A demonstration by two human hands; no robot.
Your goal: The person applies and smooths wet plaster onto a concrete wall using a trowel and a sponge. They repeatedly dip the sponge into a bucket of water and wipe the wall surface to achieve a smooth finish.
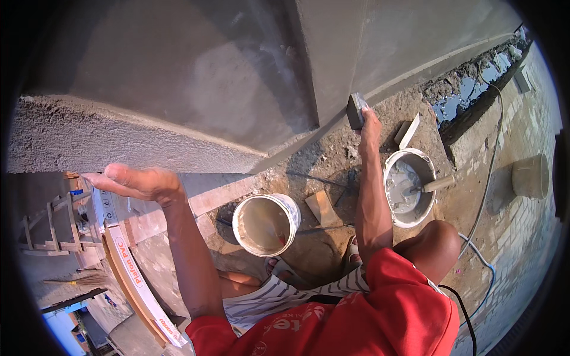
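Note:
My right hand (370, 127) grips a small grey rectangular block (356, 111) and holds it against the foot of the plastered wall (332, 53), just right of an inside corner. What the block is made of does not show. My left hand (142, 183) holds nothing; its fingers are stretched out to the left, close below the rough grey ledge (130, 136). Whether it touches the ledge I cannot tell. Below and between my arms stands a white bucket (292, 209) with murky water. Right of my right forearm, another bucket (425, 218) contains wet grey mortar and a tool with a wooden handle (440, 184).
Long boxes (133, 267) lean at the left, near a wooden ladder-like frame (56, 228). A board piece (323, 209) and an angled offcut (408, 132) lie on the dirt. A ditch with water (469, 92), a hose (491, 154) and a grey bucket (530, 177) are at right.

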